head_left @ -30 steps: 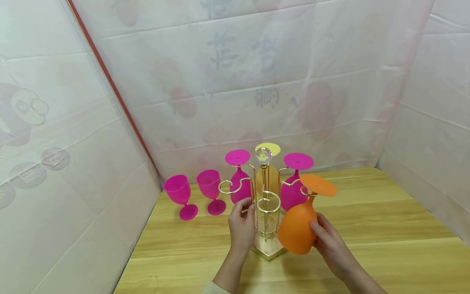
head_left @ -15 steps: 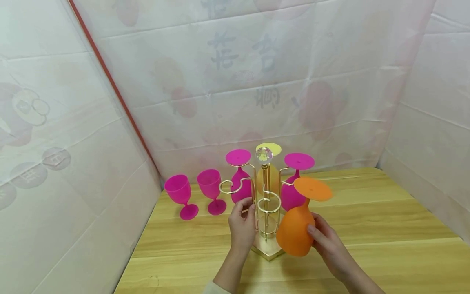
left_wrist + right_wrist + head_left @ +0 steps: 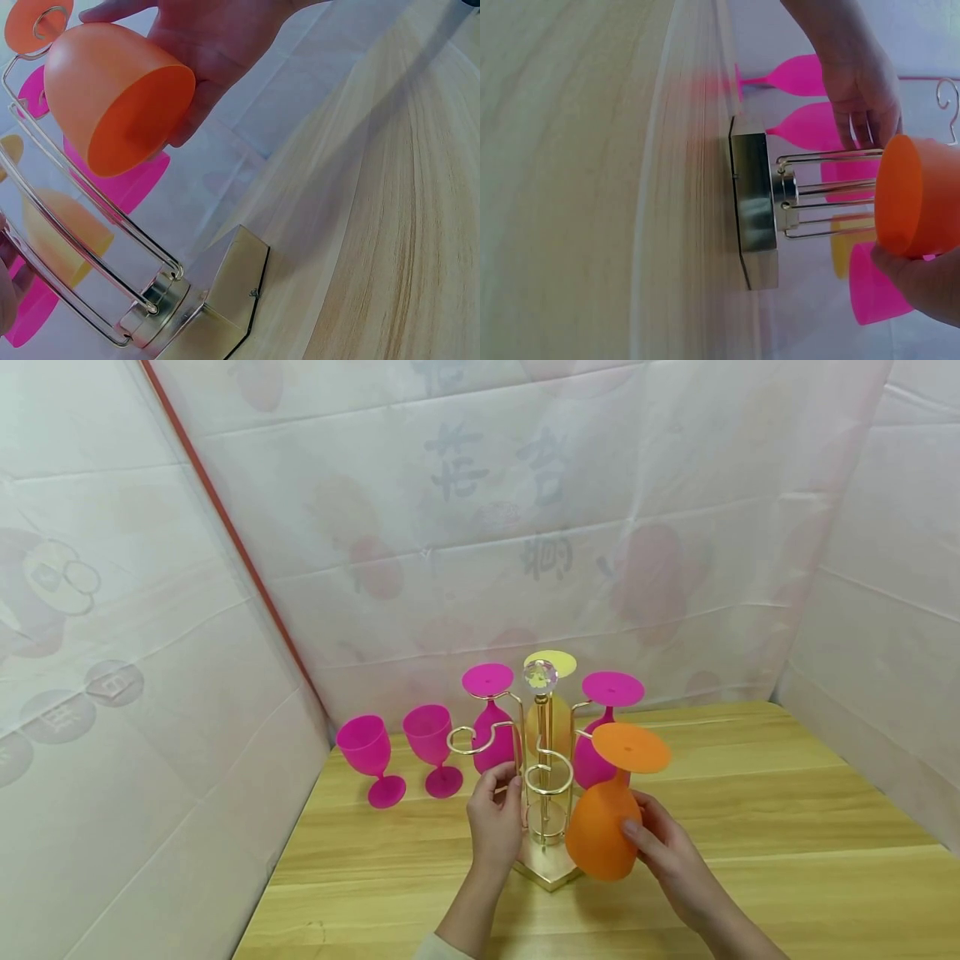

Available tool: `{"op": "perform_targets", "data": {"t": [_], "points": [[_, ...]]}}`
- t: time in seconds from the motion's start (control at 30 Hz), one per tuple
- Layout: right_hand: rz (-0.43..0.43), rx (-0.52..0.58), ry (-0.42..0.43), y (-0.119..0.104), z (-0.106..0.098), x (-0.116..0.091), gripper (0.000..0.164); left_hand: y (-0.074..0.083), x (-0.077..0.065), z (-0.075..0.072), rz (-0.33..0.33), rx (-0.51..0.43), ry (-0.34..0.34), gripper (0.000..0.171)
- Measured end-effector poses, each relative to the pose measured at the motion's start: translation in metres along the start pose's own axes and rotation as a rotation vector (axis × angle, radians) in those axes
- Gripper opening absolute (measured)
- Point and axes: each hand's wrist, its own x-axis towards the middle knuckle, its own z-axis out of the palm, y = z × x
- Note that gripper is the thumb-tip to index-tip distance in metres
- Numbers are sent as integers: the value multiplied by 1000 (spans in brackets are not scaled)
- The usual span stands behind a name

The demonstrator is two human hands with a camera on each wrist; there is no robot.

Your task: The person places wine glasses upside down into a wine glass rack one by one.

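Note:
My right hand (image 3: 671, 856) holds an orange goblet (image 3: 603, 831) upside down by its bowl, thumb on the near side. Its round foot (image 3: 632, 747) is level with the wire hooks at the right of a gold goblet rack (image 3: 549, 867). In the left wrist view the goblet's bowl (image 3: 105, 90) hangs mouth down beside the rack's wires. My left hand (image 3: 495, 827) grips a wire post on the rack's left side, fingertips bent around it, as the right wrist view also shows. Two front wire rings (image 3: 549, 778) hold nothing.
Upside down on the rack hang a pink goblet (image 3: 491, 739) at left, a yellow goblet (image 3: 550, 727) behind, and another pink goblet (image 3: 596, 764) at right. Two pink goblets (image 3: 363, 747) stand upright on the wooden table (image 3: 360, 885), left of the rack. Printed cloth walls (image 3: 420, 568) enclose it.
My right hand has shifted the orange goblet slightly left, its foot moving left and down toward the rack and its tilt lessening. The left hand stays on the wire post.

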Motion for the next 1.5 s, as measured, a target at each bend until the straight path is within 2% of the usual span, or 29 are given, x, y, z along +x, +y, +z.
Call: {"op": "perform_targets", "data": {"t": [0.47, 1.13, 1.3, 1.37, 1.5], "points": [[38, -55, 66, 0, -3, 6, 44, 0, 1, -1, 18, -2, -2, 14], [40, -51, 54, 2, -6, 6, 42, -1, 2, -2, 38, 12, 0, 13], [34, -45, 48, 2, -6, 5, 42, -1, 2, -2, 24, 3, -5, 13], [29, -40, 44, 2, -6, 5, 42, 9, 1, -2, 10, 6, -5, 13], [25, -31, 40, 3, -7, 4, 43, 12, 1, -2, -17, 14, -4, 14]]}}
